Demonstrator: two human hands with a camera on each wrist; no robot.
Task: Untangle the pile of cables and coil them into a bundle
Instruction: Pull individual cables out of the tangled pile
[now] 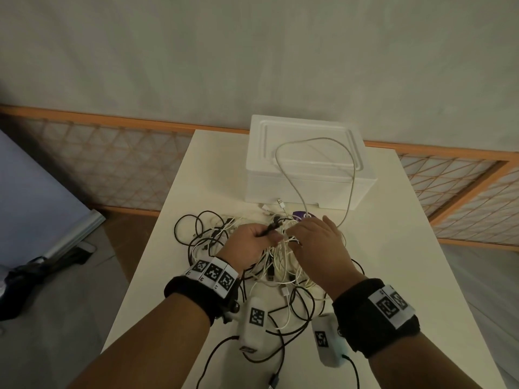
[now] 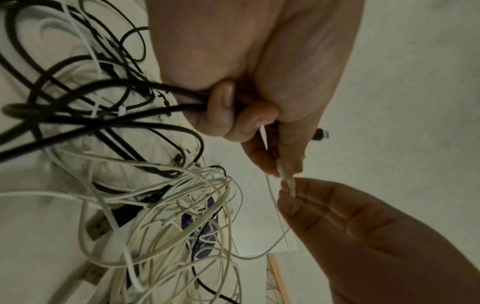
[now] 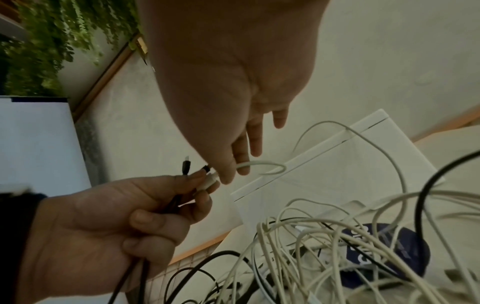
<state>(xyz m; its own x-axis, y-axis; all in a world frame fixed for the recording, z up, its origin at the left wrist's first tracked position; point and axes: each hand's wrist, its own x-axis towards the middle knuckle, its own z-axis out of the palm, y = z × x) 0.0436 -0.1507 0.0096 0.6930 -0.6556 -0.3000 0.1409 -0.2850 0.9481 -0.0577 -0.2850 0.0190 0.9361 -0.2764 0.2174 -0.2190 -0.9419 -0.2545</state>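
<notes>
1. The left hand (image 1: 247, 244) was curled round two black cables (image 2: 109, 115). Their black plug ends (image 3: 186, 167) stuck out past its fingers. It also pinched a white plug (image 3: 207, 183) at its fingertips.
2. The right hand (image 1: 318, 245) met the left one above the pile. Its thumb and first finger pinched the white cable (image 3: 262, 164) right where it joined that plug. Its other fingers were straight and loose.
3. The head view only showed the backs of the hands, so the white plug was hidden there. The two wrist views showed it held between both hands.
4. The pile of cables (image 1: 269, 265) lay on the white table (image 1: 393, 248), under and around the hands. Black and white cables were mixed up in it, too many to count.
5. One white cable went up in a big loop (image 1: 314, 153) over the lid of a white foam box (image 1: 261, 169) at the back of the table.
6. A small dark blue thing (image 3: 384, 253) with white letters lay under the white cables, near the box.
7. Each wrist had one black band (image 1: 196, 296) with square marker tags.
8. Only the right wrist view showed green leaves (image 3: 52, 37) beyond the table.
</notes>
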